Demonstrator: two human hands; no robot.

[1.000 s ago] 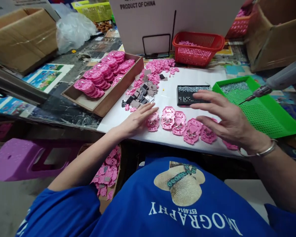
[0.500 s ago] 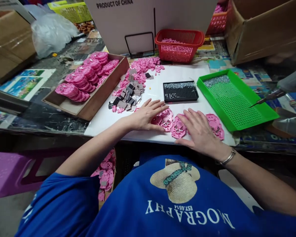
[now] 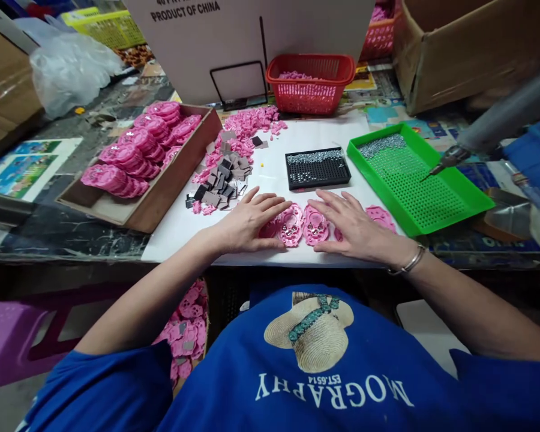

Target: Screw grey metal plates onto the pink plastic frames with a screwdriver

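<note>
A row of pink plastic parts with small metal pieces lies on the white board [image 3: 270, 257] at the table's front edge. My left hand [image 3: 245, 223] rests flat with fingers stretched over the row's left end, next to one pink part [image 3: 290, 227]. Over the right end lies my right hand [image 3: 357, 231], its fingers spread around another pink part [image 3: 315, 225]. One more pink part [image 3: 381, 217] shows beyond that hand's knuckles. Parts beneath both hands are mostly hidden. A black tray [image 3: 318, 174] of small screws sits just past my fingers.
On the left stands a cardboard tray [image 3: 139, 207] of stacked pink parts, beside loose grey and black squares [image 3: 220, 183] and small pink pieces [image 3: 249, 126]. A red basket [image 3: 310, 99] is behind. A power screwdriver [image 3: 459, 153] hangs over the green tray [image 3: 472, 207].
The pink part by my right hand now sits level and straight beside its left neighbour. My right hand covers more of the row's right end. The whole view has shifted slightly.
</note>
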